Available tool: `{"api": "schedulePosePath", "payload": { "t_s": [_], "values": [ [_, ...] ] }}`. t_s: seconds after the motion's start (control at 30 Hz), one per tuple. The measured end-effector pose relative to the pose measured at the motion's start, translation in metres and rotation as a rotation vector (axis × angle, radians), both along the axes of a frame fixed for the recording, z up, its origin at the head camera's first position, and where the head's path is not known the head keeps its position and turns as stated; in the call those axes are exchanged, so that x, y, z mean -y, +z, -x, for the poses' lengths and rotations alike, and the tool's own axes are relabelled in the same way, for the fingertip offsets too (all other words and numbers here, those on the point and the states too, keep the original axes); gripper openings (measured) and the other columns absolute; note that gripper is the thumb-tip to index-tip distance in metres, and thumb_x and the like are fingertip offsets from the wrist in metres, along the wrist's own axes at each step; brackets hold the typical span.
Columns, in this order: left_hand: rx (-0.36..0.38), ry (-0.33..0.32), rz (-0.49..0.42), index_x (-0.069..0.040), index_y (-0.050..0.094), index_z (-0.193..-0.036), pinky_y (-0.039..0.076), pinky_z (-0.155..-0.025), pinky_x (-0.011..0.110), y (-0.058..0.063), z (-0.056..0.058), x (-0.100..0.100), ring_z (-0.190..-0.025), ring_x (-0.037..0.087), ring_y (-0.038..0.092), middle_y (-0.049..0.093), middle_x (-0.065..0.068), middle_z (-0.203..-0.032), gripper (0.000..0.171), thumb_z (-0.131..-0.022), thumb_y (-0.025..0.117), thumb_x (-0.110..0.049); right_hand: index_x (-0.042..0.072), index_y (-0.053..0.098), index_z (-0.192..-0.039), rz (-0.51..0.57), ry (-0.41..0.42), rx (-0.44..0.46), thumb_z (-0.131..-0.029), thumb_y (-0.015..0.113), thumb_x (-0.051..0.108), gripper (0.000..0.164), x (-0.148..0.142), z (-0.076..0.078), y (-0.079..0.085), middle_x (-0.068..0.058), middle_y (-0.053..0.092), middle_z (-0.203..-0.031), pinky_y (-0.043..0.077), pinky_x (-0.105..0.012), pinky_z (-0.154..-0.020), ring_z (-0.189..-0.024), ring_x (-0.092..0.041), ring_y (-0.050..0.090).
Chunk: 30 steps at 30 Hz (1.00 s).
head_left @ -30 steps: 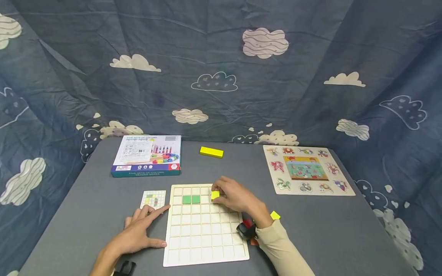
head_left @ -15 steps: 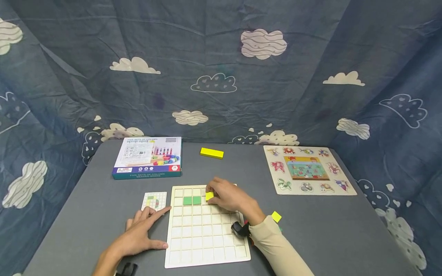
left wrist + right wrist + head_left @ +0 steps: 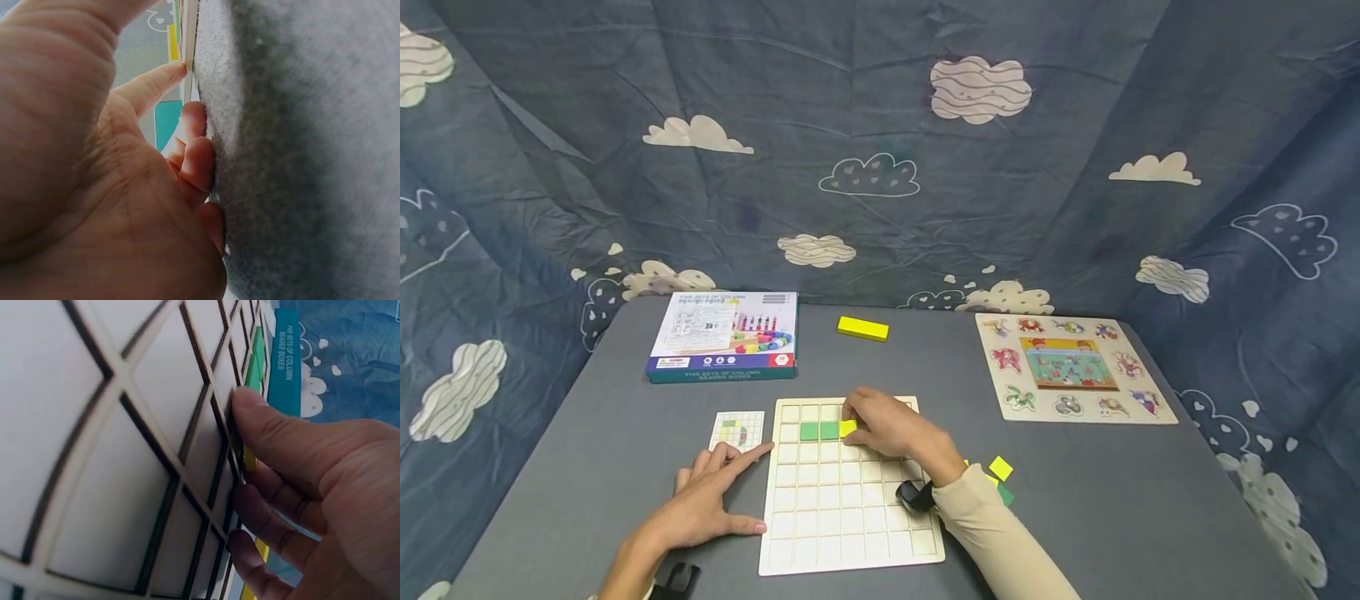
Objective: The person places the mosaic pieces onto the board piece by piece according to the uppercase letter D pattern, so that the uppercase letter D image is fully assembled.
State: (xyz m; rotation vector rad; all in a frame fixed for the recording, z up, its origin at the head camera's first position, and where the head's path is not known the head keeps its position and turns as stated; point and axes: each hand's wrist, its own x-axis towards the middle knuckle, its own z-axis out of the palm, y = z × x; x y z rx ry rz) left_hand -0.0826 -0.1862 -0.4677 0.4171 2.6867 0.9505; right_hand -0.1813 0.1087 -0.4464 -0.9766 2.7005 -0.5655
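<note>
A pale wooden grid board (image 3: 828, 498) lies on the grey table, with two green square tiles (image 3: 818, 431) side by side in its second row from the back. My right hand (image 3: 891, 427) pinches a yellow square tile (image 3: 847, 427) by thumb and fingers, at the cell just right of the green pair. In the right wrist view the thumb and fingers cover most of the yellow tile (image 3: 250, 459). My left hand (image 3: 700, 504) rests at the board's left side, index fingertip and thumb at its edge. Beyond that hand lies a small pattern card (image 3: 756, 425), its near part overlapped by the fingers.
Loose yellow and green tiles (image 3: 1001, 467) lie right of the board, partly hidden by the right forearm. A yellow bar (image 3: 862, 329) and a flat box (image 3: 722, 337) lie at the back. A sea-animal puzzle board (image 3: 1036, 402) is at back right.
My right hand has moved left with the yellow tile, bringing it lower and beside the green tiles. More loose tiles show past the right sleeve. The left hand stays at the board's edge.
</note>
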Motion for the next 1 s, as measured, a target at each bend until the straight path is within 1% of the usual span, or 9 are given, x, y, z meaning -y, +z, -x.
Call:
{"api": "schedulePosePath", "payload": {
  "t_s": [0.2,0.33,0.63,0.77,0.9,1.0],
  "values": [
    [0.010,-0.002,0.011,-0.032,0.045,-0.151,0.020,-0.071,0.038,-0.0009,-0.0003,0.0010,-0.089,0.017,0.032,0.046,-0.005,-0.108,0.101,-0.063,0.087,-0.055,0.008,0.065,-0.108,0.015,0.001,0.004,-0.090,0.076,0.024,0.026,0.0012,-0.0011,-0.0041,-0.001,0.059,-0.100,0.049,-0.029,-0.081,-0.081,-0.010,0.052],
    [0.020,0.008,0.019,-0.032,0.045,-0.151,0.020,-0.072,0.039,-0.0004,0.0008,-0.0004,-0.089,0.017,0.032,0.046,-0.005,-0.107,0.101,-0.062,0.088,-0.054,0.011,0.064,-0.108,0.009,-0.004,0.018,-0.090,0.076,0.024,0.025,0.0004,0.0007,-0.0057,0.000,0.058,-0.100,0.048,-0.027,-0.079,-0.080,-0.009,0.050],
    [0.012,0.009,0.022,-0.032,0.045,-0.151,0.020,-0.072,0.038,0.0009,0.0014,-0.0001,-0.089,0.017,0.031,0.046,-0.005,-0.107,0.101,-0.062,0.089,-0.053,0.012,0.061,-0.106,0.012,0.004,0.054,-0.092,0.075,0.020,0.022,0.0015,0.0019,-0.0017,-0.001,0.054,-0.098,0.044,-0.027,-0.076,-0.081,-0.011,0.047],
    [0.010,0.001,0.020,-0.032,0.045,-0.151,0.021,-0.072,0.038,0.0007,-0.0001,0.0008,-0.091,0.016,0.032,0.045,-0.005,-0.109,0.100,-0.063,0.088,-0.054,0.011,0.060,-0.109,-0.013,0.011,0.045,-0.093,0.072,0.021,0.022,0.0026,0.0001,-0.0003,-0.001,0.053,-0.099,0.043,-0.027,-0.076,-0.080,-0.010,0.047],
    [-0.003,0.001,0.019,-0.032,0.045,-0.151,0.021,-0.072,0.038,0.0001,0.0001,0.0010,-0.090,0.016,0.032,0.045,-0.005,-0.107,0.100,-0.063,0.087,-0.054,0.011,0.062,-0.114,-0.018,0.010,0.031,-0.093,0.072,0.021,0.025,0.0017,-0.0009,-0.0005,-0.001,0.055,-0.104,0.046,-0.028,-0.078,-0.081,-0.010,0.049],
    [-0.003,-0.004,0.016,-0.032,0.045,-0.151,0.021,-0.072,0.038,0.0003,0.0011,0.0005,-0.089,0.016,0.032,0.045,-0.006,-0.107,0.100,-0.063,0.087,-0.055,0.012,0.064,-0.116,-0.019,-0.002,0.037,-0.093,0.072,0.021,0.026,-0.0006,-0.0009,-0.0018,-0.001,0.057,-0.107,0.049,-0.028,-0.083,-0.087,-0.010,0.054]
  ]
}}
